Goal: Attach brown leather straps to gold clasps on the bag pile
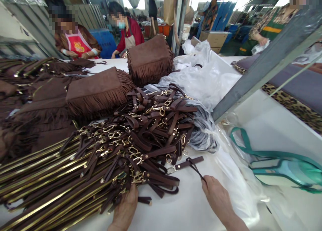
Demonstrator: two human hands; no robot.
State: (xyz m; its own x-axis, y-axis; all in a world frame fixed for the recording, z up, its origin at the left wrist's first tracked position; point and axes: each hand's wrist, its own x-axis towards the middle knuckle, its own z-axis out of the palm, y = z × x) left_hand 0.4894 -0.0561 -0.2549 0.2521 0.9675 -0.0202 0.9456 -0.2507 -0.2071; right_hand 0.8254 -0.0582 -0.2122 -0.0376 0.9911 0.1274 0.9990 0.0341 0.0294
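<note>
My right hand [216, 194] pinches the end of a thin dark brown leather cord [197, 169]. The cord's other end meets a flat brown wrist strap [190, 162] with a gold clasp, lying on the white table. My left hand [126, 206] reaches into the near edge of a pile of brown straps with gold clasps [161, 123]; its fingertips are partly hidden among the straps and hardware, so its grip is unclear. Left of it lie many long brown strips with shiny gold zippers [52, 190], their pull tabs pointing toward the straps.
Brown fringed bags [97, 90] sit stacked behind the pile. Crumpled clear plastic [201, 76] lies beyond it. A grey metal post [266, 63] slants across the right side, near a green-strapped bottle [291, 169]. Several people stand across the table.
</note>
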